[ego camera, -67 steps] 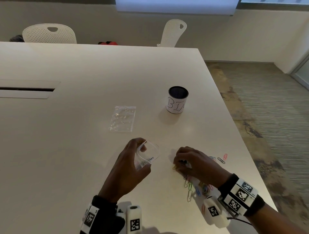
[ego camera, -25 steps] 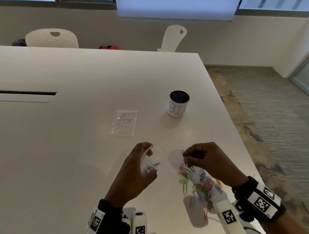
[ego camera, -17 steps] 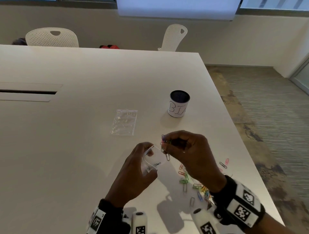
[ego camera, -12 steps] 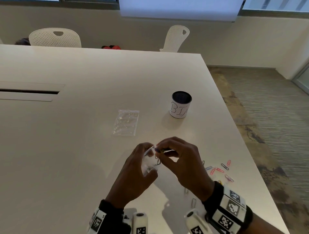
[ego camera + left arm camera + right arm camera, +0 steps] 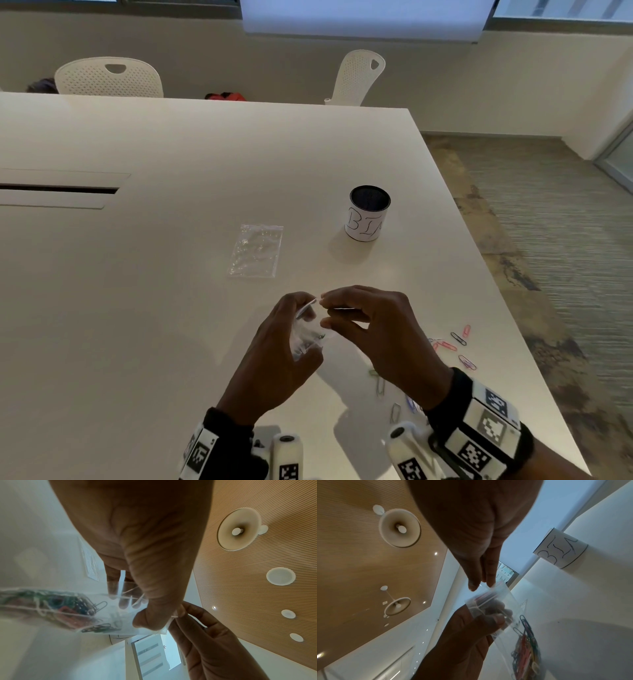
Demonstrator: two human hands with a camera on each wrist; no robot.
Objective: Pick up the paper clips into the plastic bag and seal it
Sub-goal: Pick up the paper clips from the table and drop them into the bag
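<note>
My left hand (image 5: 274, 359) holds a small clear plastic bag (image 5: 308, 337) just above the table, thumb and fingers pinching its upper part (image 5: 111, 615). Several coloured paper clips (image 5: 525, 642) lie bunched in its lower end (image 5: 56, 601). My right hand (image 5: 325, 311) is at the bag's mouth, thumb and forefinger pinched together on its top edge (image 5: 498, 588). Loose paper clips (image 5: 448, 344) lie on the table to the right of my right hand, and more paper clips (image 5: 380, 385) show under my right wrist.
A second clear plastic bag (image 5: 255, 250) lies flat on the white table (image 5: 137, 308) beyond my hands. A white cup marked BIN (image 5: 369, 217) stands behind and to the right. The table's right edge (image 5: 513, 325) runs close past the loose clips.
My right hand lifted a few clips from the pile, carried them left to the bag's mouth, and now pinches the bag's top edge. The left hand has kept hold of the bag.
</note>
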